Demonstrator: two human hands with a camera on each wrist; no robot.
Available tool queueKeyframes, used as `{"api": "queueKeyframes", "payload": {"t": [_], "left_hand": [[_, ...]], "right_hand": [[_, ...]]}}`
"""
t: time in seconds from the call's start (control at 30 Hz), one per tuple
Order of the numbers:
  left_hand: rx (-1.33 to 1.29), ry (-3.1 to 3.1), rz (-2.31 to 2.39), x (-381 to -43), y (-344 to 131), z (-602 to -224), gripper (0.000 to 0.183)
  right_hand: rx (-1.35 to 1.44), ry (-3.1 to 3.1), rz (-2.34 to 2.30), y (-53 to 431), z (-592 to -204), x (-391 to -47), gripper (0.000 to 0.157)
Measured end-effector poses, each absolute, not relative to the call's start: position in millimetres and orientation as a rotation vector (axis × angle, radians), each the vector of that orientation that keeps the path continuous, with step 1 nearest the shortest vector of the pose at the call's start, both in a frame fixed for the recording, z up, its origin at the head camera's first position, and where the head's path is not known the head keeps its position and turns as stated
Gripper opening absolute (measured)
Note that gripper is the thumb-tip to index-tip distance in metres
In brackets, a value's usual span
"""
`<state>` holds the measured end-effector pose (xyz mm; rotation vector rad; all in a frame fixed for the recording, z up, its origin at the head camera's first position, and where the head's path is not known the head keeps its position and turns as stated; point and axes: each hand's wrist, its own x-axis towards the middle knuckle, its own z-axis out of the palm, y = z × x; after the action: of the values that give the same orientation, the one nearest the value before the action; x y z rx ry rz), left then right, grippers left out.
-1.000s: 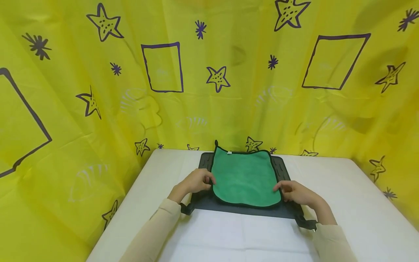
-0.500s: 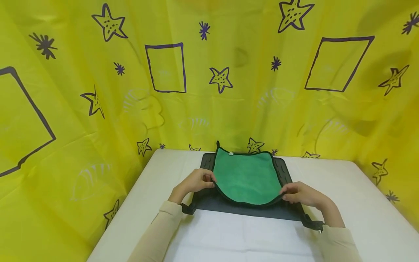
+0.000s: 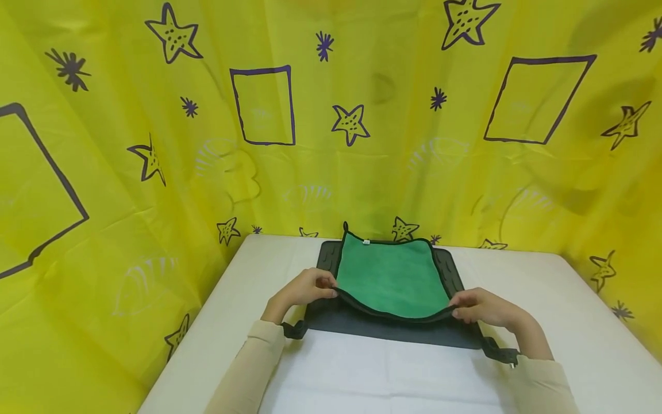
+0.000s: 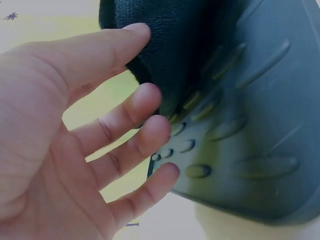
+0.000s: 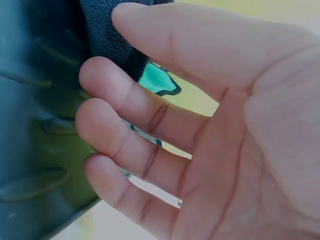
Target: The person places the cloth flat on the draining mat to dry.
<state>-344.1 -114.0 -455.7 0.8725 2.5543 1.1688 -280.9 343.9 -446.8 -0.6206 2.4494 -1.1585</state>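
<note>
A green cloth (image 3: 390,276) with a black border, a hanging loop and a small white tag is spread over a dark board (image 3: 393,333) with raised ridges. My left hand (image 3: 308,287) pinches its near left corner, and my right hand (image 3: 486,307) pinches the near right one. Between them the near edge is lifted and sags in a curve. In the left wrist view the cloth's dark underside (image 4: 160,45) shows under my thumb, the other fingers loosely spread. From the right wrist, the dark underside (image 5: 107,32) hangs beside my thumb and fingertips, over the ridges.
The board lies on a white-covered table (image 3: 331,379). A yellow curtain (image 3: 310,190) printed with stars and squares hangs behind and along both sides. Dark straps (image 3: 499,352) circle my wrists beside the beige sleeves.
Both hands have taken hold of the cloth's near corners and lifted that edge off the board. My right hand has moved outward to the right, stretching the edge wider.
</note>
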Motion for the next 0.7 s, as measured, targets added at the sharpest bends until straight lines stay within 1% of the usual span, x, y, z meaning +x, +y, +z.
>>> {"api": "queueKeyframes", "payload": {"t": [0.13, 0.3, 0.53, 0.7], "left_hand": [[0.859, 2.550, 1.154, -343.7, -118.4, -453.7, 0.009], [0.839, 2.522, 1.158, -342.4, -121.0, -451.4, 0.006], [0.814, 2.482, 1.099, -343.3, -118.7, -454.5, 0.004], [0.794, 2.479, 1.069, -343.7, -118.2, -455.2, 0.004]], "right_hand": [[-0.638, 2.426, -1.163, 343.2, -444.9, -280.0, 0.015], [-0.651, 2.386, -1.194, 341.6, -443.4, -279.2, 0.015], [-0.557, 2.403, -1.153, 340.2, -446.1, -277.9, 0.015], [-0.548, 2.409, -1.113, 339.6, -447.2, -278.1, 0.014]]}}
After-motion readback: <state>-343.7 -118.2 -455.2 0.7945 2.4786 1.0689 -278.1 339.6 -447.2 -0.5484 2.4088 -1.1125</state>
